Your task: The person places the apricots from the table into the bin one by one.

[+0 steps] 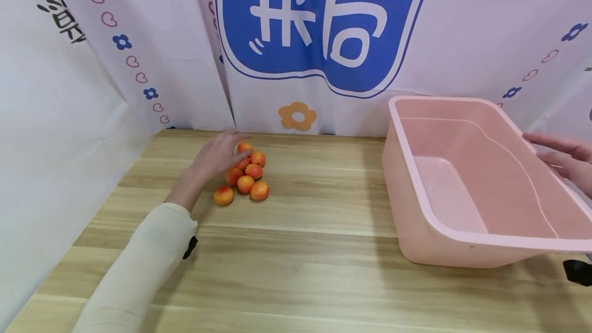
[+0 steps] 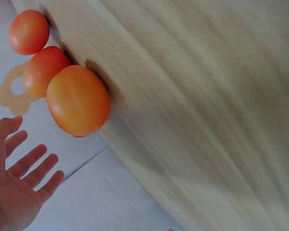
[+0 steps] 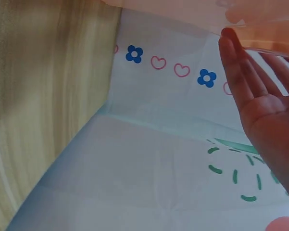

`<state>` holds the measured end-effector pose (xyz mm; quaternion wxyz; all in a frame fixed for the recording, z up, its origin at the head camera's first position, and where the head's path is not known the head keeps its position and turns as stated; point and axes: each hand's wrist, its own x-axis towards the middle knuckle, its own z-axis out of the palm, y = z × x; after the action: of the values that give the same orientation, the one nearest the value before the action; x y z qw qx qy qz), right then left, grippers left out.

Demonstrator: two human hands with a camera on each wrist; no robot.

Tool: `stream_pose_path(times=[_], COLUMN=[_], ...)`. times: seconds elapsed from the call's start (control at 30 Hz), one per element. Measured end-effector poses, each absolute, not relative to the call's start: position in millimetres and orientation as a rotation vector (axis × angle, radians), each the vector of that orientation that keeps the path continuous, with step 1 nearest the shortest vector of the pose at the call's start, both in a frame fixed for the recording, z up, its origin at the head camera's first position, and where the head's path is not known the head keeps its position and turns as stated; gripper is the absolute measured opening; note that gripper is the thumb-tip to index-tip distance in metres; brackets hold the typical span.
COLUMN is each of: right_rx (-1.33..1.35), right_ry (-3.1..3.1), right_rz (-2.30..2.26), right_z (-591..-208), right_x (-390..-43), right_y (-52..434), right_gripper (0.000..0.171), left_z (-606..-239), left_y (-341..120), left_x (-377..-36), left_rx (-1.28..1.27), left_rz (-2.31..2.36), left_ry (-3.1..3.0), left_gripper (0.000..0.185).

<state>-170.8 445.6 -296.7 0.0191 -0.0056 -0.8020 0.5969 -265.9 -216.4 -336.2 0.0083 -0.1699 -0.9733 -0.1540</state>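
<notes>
My left hand [image 1: 221, 154] reaches over the far left side of a small cluster of orange-red apricots [image 1: 254, 171] on the table. In the left wrist view its fingers [image 2: 32, 162] are spread and hold nothing, apart from the large front apricot [image 2: 78, 101]. One apricot [image 1: 224, 196] lies at the near left of the group. At the right, my right hand [image 1: 566, 161] touches the long right rim of a pink plastic tub [image 1: 393, 189]. In the right wrist view its extended fingers [image 3: 240, 67] rest against the tub's edge; part of that hand is out of view.
The wooden table [image 1: 296, 271] meets a white printed cloth [image 1: 185, 40] at the back and left. A wide stretch of tabletop lies between the apricots and the tub. The tub's high walls stand along the right side, its floor visible inside.
</notes>
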Motion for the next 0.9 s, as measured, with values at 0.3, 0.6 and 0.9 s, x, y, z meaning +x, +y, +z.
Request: stream_pose_path(times=[0.3, 0.6, 0.9], right_rx=[0.22, -0.004, 0.022], right_ry=[-2.193, -2.392, -2.333], right_rz=[2.302, 2.113, 2.178], right_z=[-306, -303, -301], right_x=[-166, -164, -163], right_y=[447, 445, 443], right_gripper=[0.051, 0.045, 0.046], left_z=[-350, -355, -357], left_y=[-224, -223, -224], left_x=[-295, -305, -309], left_rx=[-0.468, -0.384, -0.368], left_rz=[-0.728, -0.876, -0.885], left_ry=[-3.111, -3.156, -3.14], left_gripper=[0.045, 0.04, 0.034])
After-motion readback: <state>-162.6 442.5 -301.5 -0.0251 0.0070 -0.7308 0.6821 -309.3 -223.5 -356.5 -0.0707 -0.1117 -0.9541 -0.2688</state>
